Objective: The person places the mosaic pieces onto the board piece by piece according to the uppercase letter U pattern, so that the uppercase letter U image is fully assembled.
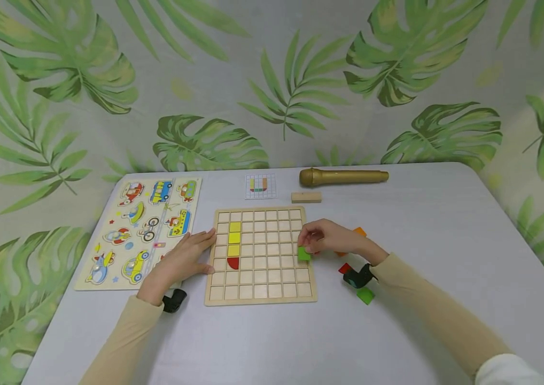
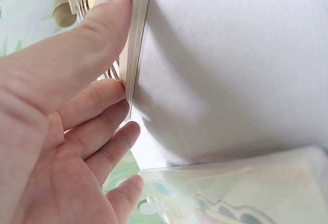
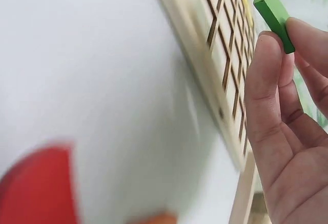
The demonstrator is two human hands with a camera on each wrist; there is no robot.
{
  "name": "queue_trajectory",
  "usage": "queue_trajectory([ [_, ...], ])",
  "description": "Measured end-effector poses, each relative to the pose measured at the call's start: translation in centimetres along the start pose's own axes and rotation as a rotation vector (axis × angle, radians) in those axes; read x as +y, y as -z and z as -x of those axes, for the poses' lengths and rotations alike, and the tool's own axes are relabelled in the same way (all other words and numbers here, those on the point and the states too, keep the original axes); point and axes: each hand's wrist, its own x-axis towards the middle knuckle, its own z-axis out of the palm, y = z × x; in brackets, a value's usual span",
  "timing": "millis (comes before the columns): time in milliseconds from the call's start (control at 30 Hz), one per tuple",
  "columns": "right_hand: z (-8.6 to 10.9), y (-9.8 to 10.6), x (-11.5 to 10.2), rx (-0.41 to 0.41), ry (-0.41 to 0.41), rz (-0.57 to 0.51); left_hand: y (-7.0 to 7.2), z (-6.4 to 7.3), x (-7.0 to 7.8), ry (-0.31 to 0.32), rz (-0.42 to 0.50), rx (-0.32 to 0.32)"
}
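Note:
My right hand [image 1: 326,235] pinches a green square tile [image 1: 303,254] between thumb and fingers, over the right edge of the wooden grid board [image 1: 261,276]. In the right wrist view the green tile [image 3: 272,14] is seen edge-on, raised above the board. My left hand [image 1: 183,258] rests against the board's left edge, its fingers mostly straight; in the left wrist view the thumb [image 2: 110,16] touches the frame. On the board, yellow squares [image 1: 234,238] stand in a column, with a red quarter-round tile [image 1: 233,263] right below them.
Loose tiles lie right of the board, among them a green one [image 1: 365,295] and an orange one [image 1: 360,231]. A pattern card [image 1: 260,186], a wooden block [image 1: 306,198] and a gold toy microphone [image 1: 344,177] lie behind the board. A vehicle puzzle [image 1: 108,214] is at left.

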Motion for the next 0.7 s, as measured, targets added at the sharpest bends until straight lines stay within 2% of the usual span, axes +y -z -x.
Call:
queue_trajectory([
  [367,-6.0,-4.0,-1.8,-0.007,0.014,0.074,0.0,0.1,0.0,-0.013,-0.004,0.008],
  [500,-7.4,-5.6,-2.5,0.001,0.024,0.104,0.0,0.1,-0.1,-0.017,-0.001,0.013],
  [700,-8.6,-7.6,-3.6,0.06,0.028,0.253,0.0,0.0,0.0,-0.005,0.004,0.005],
])
